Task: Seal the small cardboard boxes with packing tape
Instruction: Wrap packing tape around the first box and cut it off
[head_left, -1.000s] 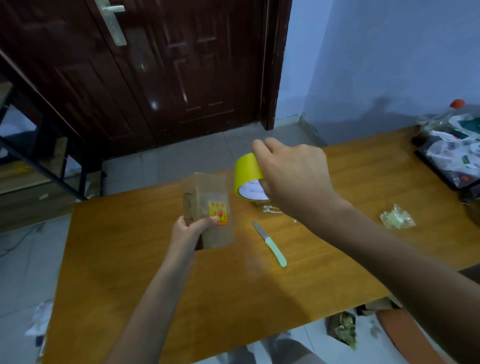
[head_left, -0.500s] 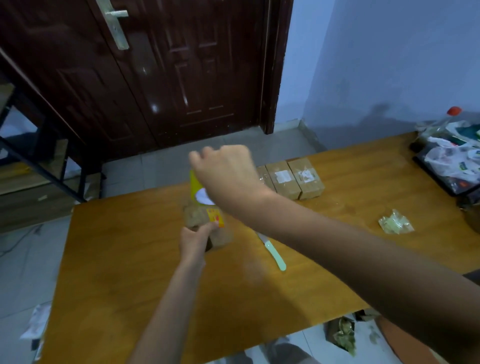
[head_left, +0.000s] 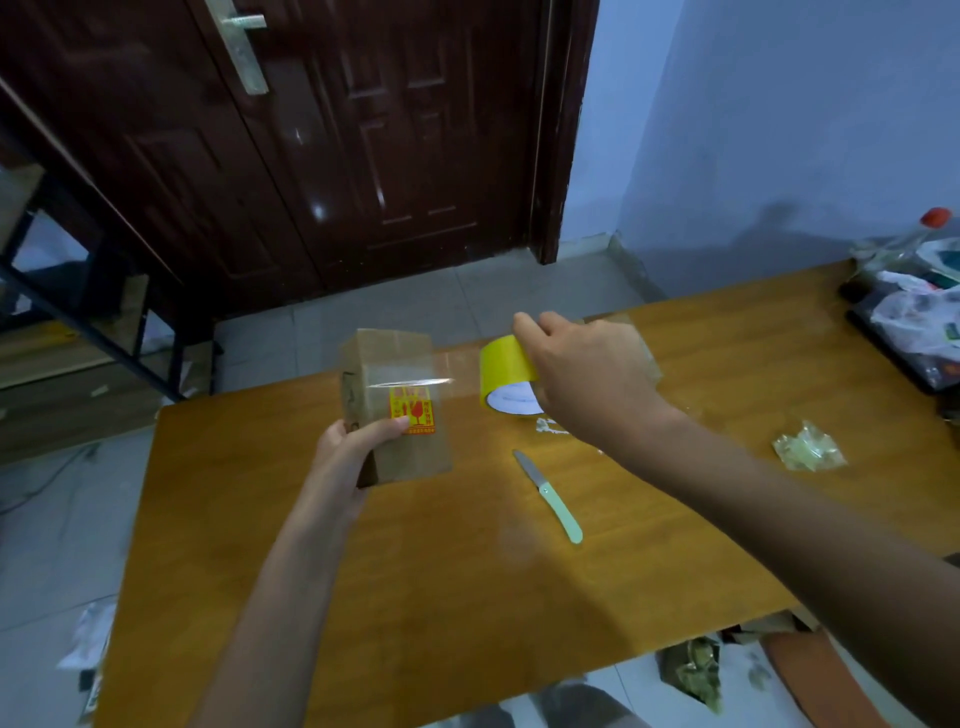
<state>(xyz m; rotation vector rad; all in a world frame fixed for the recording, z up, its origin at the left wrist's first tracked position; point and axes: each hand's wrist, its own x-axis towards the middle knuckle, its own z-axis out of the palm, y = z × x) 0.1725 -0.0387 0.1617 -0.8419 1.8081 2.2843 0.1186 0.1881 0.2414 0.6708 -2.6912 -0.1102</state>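
Only the head view here. Centre-left of the frame, the left hand (head_left: 345, 457) grips a small brown cardboard box (head_left: 395, 405) from below, thumb lying across the front face right next to a yellow-and-red sticker (head_left: 412, 410). The box is held upright above the orange-brown wooden table (head_left: 415, 571).

Just right of it, the right hand (head_left: 582, 379) is wrapped around a yellow roll of packing tape (head_left: 506, 371), fingers curled over the top. A clear strip of tape (head_left: 447, 369) stretches from the roll across to the box face, so the two are joined by it.

On the table below the roll lies a small knife with a pale green handle (head_left: 550, 499), and a crumpled clear wrapper (head_left: 808, 447) sits toward the right edge. A dark wooden door (head_left: 363, 145) fills the upper left.
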